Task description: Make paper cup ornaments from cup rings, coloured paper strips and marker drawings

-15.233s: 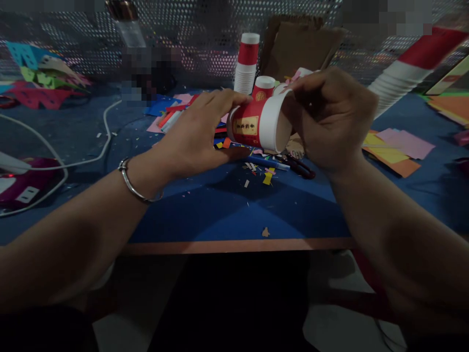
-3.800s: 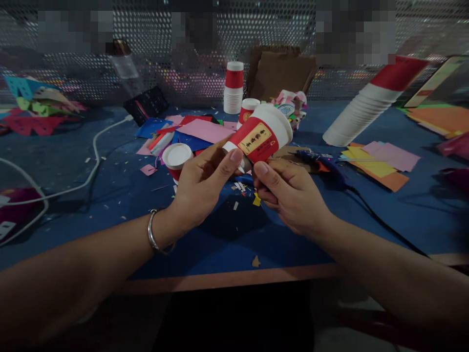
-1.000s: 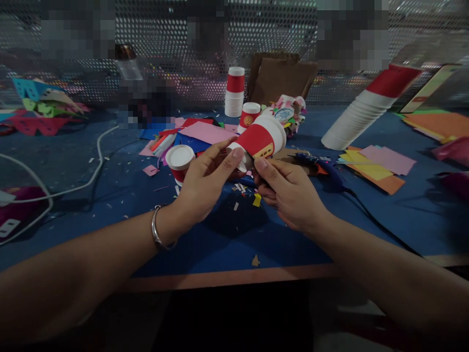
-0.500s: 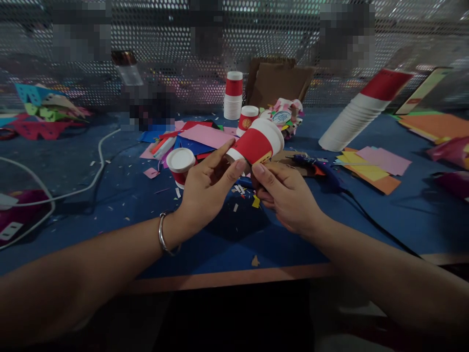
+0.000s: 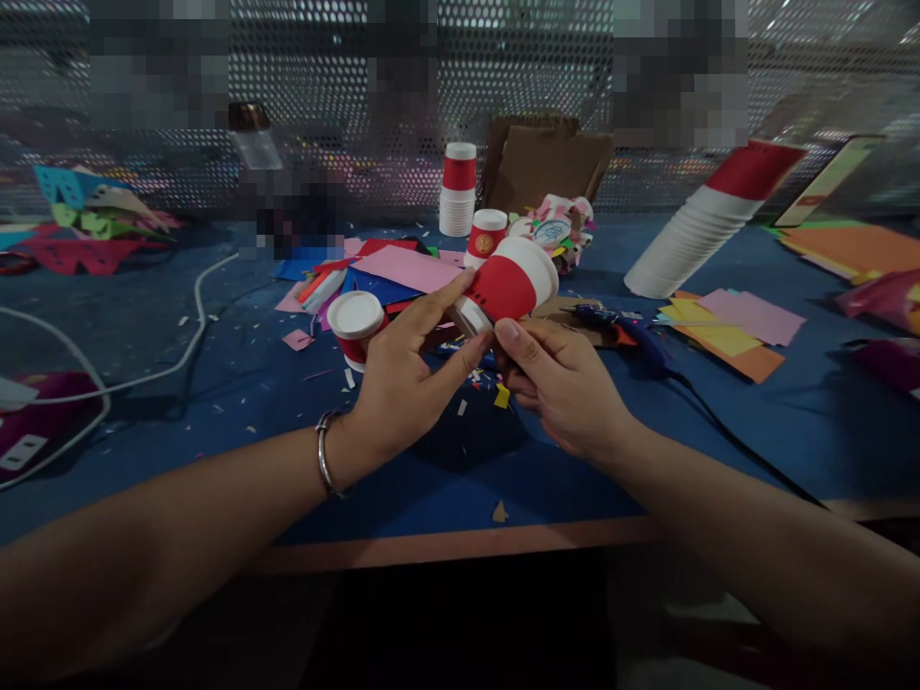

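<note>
A red and white paper cup point(image 5: 509, 281) is held tilted above the table, its wide white end up and to the right. My left hand point(image 5: 406, 369) is closed on its narrow white end, thumb below and fingers above. My right hand point(image 5: 561, 379) has its thumb against the underside of the cup, with the other fingers curled beneath. What those curled fingers touch is partly hidden. Another red and white cup point(image 5: 356, 326) stands just left of my left hand. Behind the held cup stands a cup with a gold emblem point(image 5: 487, 238).
Stacked cups point(image 5: 458, 192) stand at the back, and a leaning cup stack point(image 5: 708, 225) is at right. A blue glue gun point(image 5: 639, 345) with a black cord lies right of my hands. Coloured paper point(image 5: 406, 266), scraps and a white cable point(image 5: 197, 335) lie on the blue table.
The held cup has turned about its length: the yellow mark near my right thumb is gone from sight and dark lettering shows near my left fingers. Both hands stay nearly in place.
</note>
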Motion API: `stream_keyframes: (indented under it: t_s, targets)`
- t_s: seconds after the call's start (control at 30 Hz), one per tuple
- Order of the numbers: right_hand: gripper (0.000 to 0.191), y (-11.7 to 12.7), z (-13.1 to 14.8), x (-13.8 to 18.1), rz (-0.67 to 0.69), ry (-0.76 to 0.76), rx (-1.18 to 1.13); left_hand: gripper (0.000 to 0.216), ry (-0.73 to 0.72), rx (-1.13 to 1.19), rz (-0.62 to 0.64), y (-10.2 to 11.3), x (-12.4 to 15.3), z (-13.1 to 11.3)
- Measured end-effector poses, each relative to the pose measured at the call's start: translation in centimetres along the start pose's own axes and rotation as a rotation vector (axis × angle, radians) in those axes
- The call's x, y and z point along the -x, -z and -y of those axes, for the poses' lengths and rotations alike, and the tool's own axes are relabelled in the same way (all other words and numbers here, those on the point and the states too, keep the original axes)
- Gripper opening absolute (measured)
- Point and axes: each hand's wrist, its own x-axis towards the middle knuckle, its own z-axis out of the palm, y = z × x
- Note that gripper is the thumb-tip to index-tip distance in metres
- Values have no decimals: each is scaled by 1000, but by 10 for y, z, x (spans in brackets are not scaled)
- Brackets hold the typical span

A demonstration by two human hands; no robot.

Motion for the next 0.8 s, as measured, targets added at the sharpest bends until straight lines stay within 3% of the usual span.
stream_keyframes:
  t_s: [0.1, 0.27, 0.8]
  targets:
    - [60, 0, 1, -1, -11, 12, 8, 63, 132, 228, -26, -3, -4, 5]
    - [58, 2, -2, -2, -8, -5, 30, 46, 343, 462, 9, -3, -12, 9]
    - [56, 1, -4, 1, -15, 34, 41, 55, 26, -31, -27, -1, 0, -4]
